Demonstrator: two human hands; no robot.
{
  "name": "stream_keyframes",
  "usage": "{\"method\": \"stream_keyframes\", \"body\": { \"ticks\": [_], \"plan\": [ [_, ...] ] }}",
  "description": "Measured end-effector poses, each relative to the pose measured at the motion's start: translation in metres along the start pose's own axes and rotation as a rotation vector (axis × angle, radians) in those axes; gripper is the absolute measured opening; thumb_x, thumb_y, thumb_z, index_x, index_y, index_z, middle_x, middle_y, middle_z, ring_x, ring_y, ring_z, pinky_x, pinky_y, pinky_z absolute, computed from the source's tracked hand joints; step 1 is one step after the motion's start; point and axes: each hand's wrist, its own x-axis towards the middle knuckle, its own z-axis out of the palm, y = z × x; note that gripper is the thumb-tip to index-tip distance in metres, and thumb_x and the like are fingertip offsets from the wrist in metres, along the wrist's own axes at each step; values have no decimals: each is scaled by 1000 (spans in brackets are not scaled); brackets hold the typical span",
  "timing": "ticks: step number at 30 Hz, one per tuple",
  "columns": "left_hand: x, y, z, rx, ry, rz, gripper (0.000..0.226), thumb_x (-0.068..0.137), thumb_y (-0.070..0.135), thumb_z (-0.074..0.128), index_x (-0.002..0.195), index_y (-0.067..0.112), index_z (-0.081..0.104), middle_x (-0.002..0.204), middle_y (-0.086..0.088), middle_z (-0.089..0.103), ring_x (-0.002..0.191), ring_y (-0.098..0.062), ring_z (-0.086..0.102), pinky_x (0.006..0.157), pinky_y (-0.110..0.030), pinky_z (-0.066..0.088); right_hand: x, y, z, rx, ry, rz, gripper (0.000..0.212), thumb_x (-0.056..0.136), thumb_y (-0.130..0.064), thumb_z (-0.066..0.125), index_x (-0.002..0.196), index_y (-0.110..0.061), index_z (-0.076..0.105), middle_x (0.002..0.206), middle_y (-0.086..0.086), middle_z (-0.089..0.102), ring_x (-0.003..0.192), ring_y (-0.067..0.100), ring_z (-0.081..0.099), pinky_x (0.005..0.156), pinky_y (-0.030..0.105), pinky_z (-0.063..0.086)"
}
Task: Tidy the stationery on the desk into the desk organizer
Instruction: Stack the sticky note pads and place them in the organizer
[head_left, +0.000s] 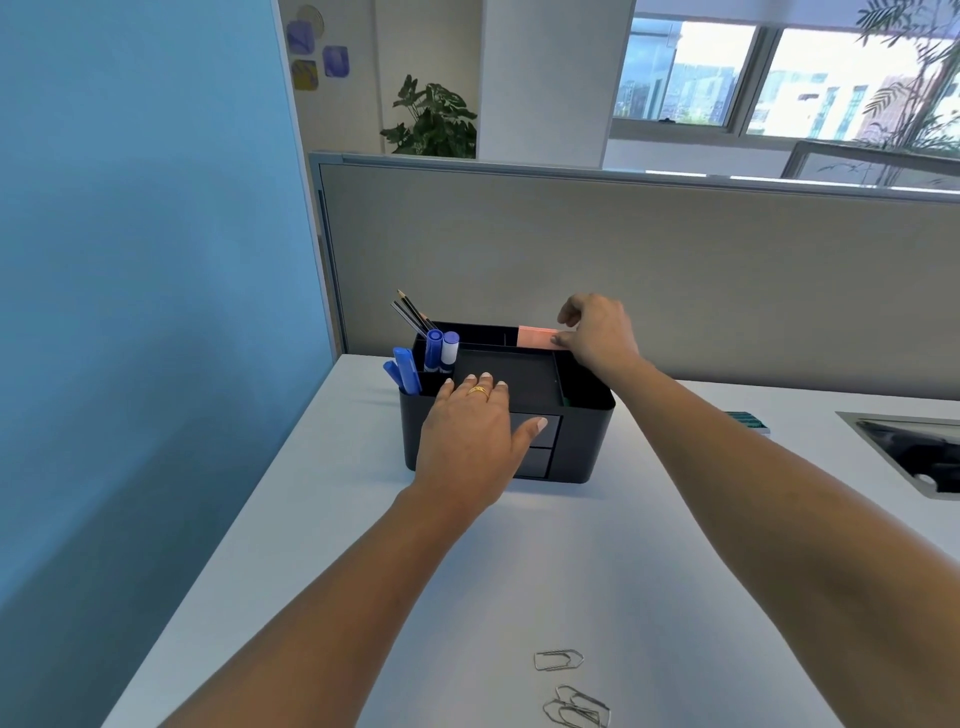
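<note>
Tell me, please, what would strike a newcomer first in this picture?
The black organizer stands far across the desk, the left hand resting flat on its front rim. The right hand pinches pink notes at its back right compartment. Blue markers stand in its left slots, and paper clips lie loose nearer.

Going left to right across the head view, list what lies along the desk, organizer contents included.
Blue markers → pink sticky notes → right hand, pinching them → small green item → metal-rimmed desk opening. The left hand, resting on the organizer, overlaps markers and notes, so it is left out.
</note>
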Motion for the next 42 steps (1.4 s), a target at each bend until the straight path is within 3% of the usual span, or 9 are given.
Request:
{"method": "stream_keyframes", "body": {
  "ticks": [7, 11, 18, 24, 29, 33, 38, 42],
  "plan": [
    [-3, 0, -3, 19, -19, 1, 67, 93, 55, 24, 146, 14, 20, 154, -5, 22, 143, -19, 16, 117, -38, 8, -20, -5, -14, 59, 88, -43, 15, 85, -8, 60, 99, -5, 66, 107, 11, 64, 98, 23, 58, 77, 24, 38],
    [-13, -1, -5, -20, 56, -8, 66, 94, 53, 29, 146, 15, 18, 155, -3, 19, 144, -18, 10, 117, -40, 4, -44, -11, -29, 109, 148, -83, 13, 86, -7, 56, 93, -6, 67, 100, 9, 64, 91, 19, 56, 76, 24, 40],
    [-55, 11, -16, -134, 105, -4, 59, 96, 44, 34, 145, 15, 20, 156, -2, 15, 144, -17, 7, 117, -37, 4, -117, -37, -40, 163, 125, -189, 10, 86, -10, 60, 91, -6, 68, 93, 5, 64, 83, 13, 53, 73, 20, 37],
    [-118, 18, -22, -257, 30, -24, 54, 97, 38, 37, 144, 16, 24, 154, -2, 21, 143, -17, 13, 116, -33, 12, -194, -45, -49, 243, 11, -128, 10, 87, -12, 60, 92, -7, 67, 94, 6, 64, 83, 13, 55, 80, 24, 50],
    [-180, 18, -13, -349, -75, -51, 49, 97, 34, 37, 142, 17, 29, 153, 0, 24, 142, -13, 18, 114, -27, 16, -263, -43, -56, 268, -55, -23, 14, 88, -17, 60, 98, -10, 67, 100, 3, 65, 86, 8, 51, 78, 17, 39],
    [-224, 10, -6, -422, -141, -48, 43, 97, 26, 40, 139, 17, 35, 150, 1, 30, 139, -11, 25, 111, -22, 18, -315, -41, -61, 290, -134, 25, 12, 87, -15, 61, 96, -11, 67, 98, 2, 65, 85, 10, 53, 79, 20, 43],
    [-260, -9, 1, -367, -192, -89, 44, 96, 21, 42, 139, 15, 36, 149, -1, 33, 136, -14, 31, 107, -21, 23, -369, -38, -67, 351, -204, 76, 9, 85, -14, 62, 83, -22, 59, 90, -6, 59, 85, 10, 54, 76, 19, 41],
    [-278, -15, 2, -320, -205, -72, 43, 97, 21, 40, 139, 15, 37, 151, -2, 29, 137, -15, 29, 108, -24, 23, -400, -34, -73, 340, -249, 76, 5, 86, -17, 61, 84, -21, 61, 90, -7, 58, 85, 8, 53, 75, 18, 41]
  ]
}}
